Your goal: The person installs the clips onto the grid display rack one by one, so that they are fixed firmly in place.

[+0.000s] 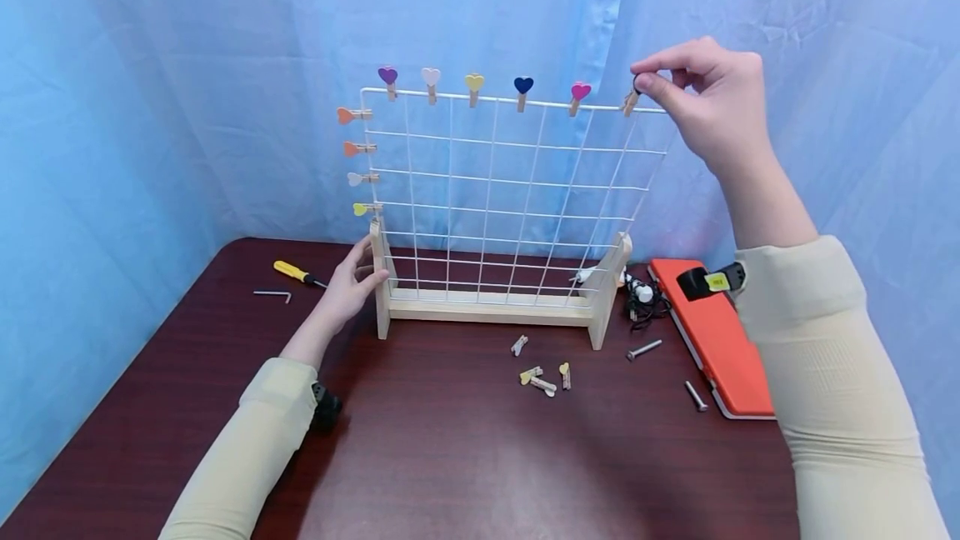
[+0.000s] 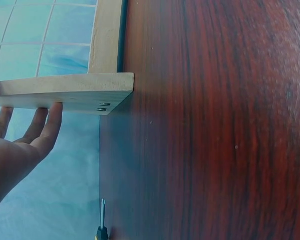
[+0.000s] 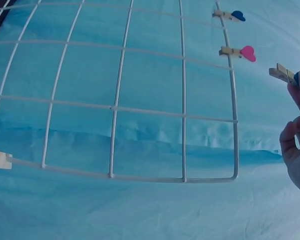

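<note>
A white wire grid (image 1: 487,161) stands upright in a pale wooden stand (image 1: 487,312). My left hand (image 1: 351,286) holds the stand's left upright, thumb on one side and fingers against the outer face, as the left wrist view shows. Up at the right end of the top wire, my right hand (image 1: 712,98) pinches a small wooden clothespin (image 3: 282,74) by its dark blue heart. In the right wrist view this clothespin is apart from the wire. Heart clothespins line the top wire, among them a pink one (image 1: 581,93); others, such as an orange one (image 1: 347,115), sit along the left side.
Several loose clothespins (image 1: 543,387) lie before the stand. Bolts (image 1: 695,396), a black cable (image 1: 647,307) and an orange case (image 1: 720,340) are at the right. A yellow screwdriver (image 1: 291,271) and a hex key (image 1: 272,293) lie left. Blue curtain (image 1: 225,65) hangs behind.
</note>
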Tool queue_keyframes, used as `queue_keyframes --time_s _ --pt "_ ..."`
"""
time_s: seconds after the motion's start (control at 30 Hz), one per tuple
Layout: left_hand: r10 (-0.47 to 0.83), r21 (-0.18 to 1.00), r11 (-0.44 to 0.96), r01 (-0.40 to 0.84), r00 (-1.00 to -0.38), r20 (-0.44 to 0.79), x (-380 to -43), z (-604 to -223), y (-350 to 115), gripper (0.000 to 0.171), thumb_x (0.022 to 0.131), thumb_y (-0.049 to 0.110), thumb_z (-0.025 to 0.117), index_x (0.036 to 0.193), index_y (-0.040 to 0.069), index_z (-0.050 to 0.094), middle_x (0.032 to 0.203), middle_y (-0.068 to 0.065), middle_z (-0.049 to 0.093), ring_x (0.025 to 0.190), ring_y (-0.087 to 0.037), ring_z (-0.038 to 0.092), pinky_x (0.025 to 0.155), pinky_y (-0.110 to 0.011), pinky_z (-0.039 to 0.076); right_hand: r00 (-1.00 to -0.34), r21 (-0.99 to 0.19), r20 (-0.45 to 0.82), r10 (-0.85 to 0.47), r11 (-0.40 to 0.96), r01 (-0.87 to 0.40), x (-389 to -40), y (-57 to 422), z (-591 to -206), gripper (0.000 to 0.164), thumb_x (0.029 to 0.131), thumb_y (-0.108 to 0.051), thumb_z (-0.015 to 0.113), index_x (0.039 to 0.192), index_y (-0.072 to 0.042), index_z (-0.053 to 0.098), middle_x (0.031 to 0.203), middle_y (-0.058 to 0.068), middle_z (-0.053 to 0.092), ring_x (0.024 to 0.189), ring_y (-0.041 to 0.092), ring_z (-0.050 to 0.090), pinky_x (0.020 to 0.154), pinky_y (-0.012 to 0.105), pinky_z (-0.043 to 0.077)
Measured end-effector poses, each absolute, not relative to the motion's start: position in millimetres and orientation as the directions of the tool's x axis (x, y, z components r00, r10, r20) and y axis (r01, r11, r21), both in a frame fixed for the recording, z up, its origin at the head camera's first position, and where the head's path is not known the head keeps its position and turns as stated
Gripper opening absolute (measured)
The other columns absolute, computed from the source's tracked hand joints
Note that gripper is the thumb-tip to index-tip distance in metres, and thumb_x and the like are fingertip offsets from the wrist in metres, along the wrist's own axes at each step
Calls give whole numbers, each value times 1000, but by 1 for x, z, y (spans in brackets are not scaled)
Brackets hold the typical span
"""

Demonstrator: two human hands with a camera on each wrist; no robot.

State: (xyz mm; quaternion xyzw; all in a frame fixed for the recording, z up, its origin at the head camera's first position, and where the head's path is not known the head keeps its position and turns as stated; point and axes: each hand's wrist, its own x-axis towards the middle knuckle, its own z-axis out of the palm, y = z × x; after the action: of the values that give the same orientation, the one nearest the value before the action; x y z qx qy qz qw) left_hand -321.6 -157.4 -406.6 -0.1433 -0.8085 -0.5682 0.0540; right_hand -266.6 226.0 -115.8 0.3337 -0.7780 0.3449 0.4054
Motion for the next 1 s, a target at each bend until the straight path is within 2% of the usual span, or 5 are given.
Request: queue_keyframes --time_s 0.17,0.33,0.57,0.83,1.0 --pt "176 907 304 292 -953 248 -323 -408 -158 66 89 18 54 143 23 16 138 -18 32 119 -40 39 90 -52 40 -438 -228 873 -212 617 -753 -277 224 -114 15 80 -13 65 87 0 71 66 -22 54 65 3 35 58 16 24" --pt "182 912 289 293 -952 248 -324 -409 -159 65 90 17 53 143 25 17 139 -17 31 120 -40 38 90 -54 40 -420 -179 881 -217 670 -720 -297 231 -123 13 80 -15 66 86 -5 72 70 -3 63 65 2 35 61 15 25" --pt "174 908 301 290 -953 247 -322 -407 -158 65 90 18 53 143 24 17 139 -16 31 119 -39 39 89 -52 41 -484 -213 849 -211 702 -680 -324 241 -138 14 80 -24 66 89 -16 73 64 -7 54 64 5 34 60 19 25" --pt "169 906 305 292 -953 250 -324 -409 -159 64 89 21 54 143 26 19 138 -16 32 119 -40 39 90 -53 40 -566 -309 804 -185 683 -662 -310 240 -136 21 82 -23 64 99 -11 70 82 -7 59 68 3 41 63 18 34" --pt "167 909 302 287 -955 246 -325 -410 -158 64 89 19 53 143 26 18 138 -17 32 119 -41 38 90 -53 39 -460 -269 865 -203 585 -765 -279 229 -133 22 80 -11 66 99 -2 67 91 7 64 71 3 47 62 16 37"
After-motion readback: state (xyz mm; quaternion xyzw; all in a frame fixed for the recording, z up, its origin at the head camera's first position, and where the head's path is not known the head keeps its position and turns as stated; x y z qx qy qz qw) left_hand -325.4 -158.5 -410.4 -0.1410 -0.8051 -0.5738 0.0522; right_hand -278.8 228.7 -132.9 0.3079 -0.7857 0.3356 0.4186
